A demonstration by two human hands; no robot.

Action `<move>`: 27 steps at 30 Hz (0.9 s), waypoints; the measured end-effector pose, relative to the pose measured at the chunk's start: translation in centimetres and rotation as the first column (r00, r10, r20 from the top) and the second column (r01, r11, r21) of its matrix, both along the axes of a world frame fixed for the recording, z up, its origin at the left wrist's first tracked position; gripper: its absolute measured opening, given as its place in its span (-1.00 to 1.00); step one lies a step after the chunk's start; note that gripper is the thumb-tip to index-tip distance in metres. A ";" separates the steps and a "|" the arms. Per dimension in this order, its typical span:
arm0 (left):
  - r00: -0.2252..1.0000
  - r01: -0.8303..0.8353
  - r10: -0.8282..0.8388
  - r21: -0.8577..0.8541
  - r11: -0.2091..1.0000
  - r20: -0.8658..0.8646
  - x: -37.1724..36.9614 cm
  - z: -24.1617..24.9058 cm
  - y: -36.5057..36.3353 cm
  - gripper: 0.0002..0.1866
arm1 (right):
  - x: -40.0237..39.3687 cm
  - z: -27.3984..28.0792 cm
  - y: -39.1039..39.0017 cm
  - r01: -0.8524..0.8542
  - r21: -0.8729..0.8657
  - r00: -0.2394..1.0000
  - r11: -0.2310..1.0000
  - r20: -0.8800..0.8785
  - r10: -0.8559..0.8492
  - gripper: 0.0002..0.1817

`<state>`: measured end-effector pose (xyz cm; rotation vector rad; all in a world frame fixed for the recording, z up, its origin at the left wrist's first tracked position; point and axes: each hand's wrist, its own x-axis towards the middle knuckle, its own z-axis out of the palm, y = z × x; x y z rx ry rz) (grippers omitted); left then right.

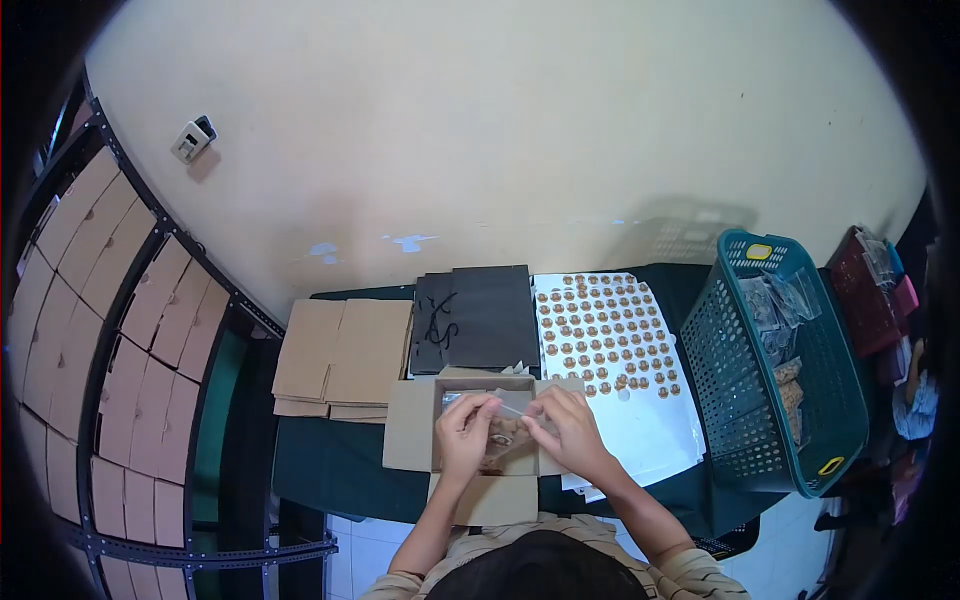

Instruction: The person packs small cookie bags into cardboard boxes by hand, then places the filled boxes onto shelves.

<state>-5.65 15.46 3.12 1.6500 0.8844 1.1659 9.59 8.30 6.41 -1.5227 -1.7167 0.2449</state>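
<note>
My left hand (465, 432) and my right hand (567, 432) are close together over an open cardboard box (408, 438) with its flaps spread outward. Each hand pinches the upper edge of a clear plastic bag (512, 410) stretched between the fingertips. Below the fingers, inside the box, brownish contents show through clear plastic, partly covered by my hands. To the right of the box lies a white sheet (640, 430) with rows of small round brown-and-gold stickers (598, 342).
Flattened cardboard boxes (345, 345) are stacked at the left, beside black sheets (490, 315) with black cord on top. A green basket (745, 400) at the right holds plastic packets. Shelves of cardboard boxes (150, 390) stand at the far left. A dark green cloth (325, 465) covers the table.
</note>
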 end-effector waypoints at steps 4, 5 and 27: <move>0.986 -0.084 0.091 -0.049 0.995 0.137 0.1 0.3 0.3 -0.86 | 0.1 0.1 -0.2 0.010 0.033 1.000 0.999 -0.018 -0.009 -0.88; 0.981 -0.108 0.115 -0.053 0.993 0.156 0.0 0.3 0.4 -0.86 | 0.0 0.1 -0.4 0.010 0.032 1.000 0.999 -0.018 -0.010 -0.88; 0.962 0.179 -0.138 0.164 0.970 -0.235 0.5 0.8 -3.0 -0.53 | -1.3 -3.9 -0.6 -0.110 -0.115 0.572 0.987 -0.819 -0.032 -0.86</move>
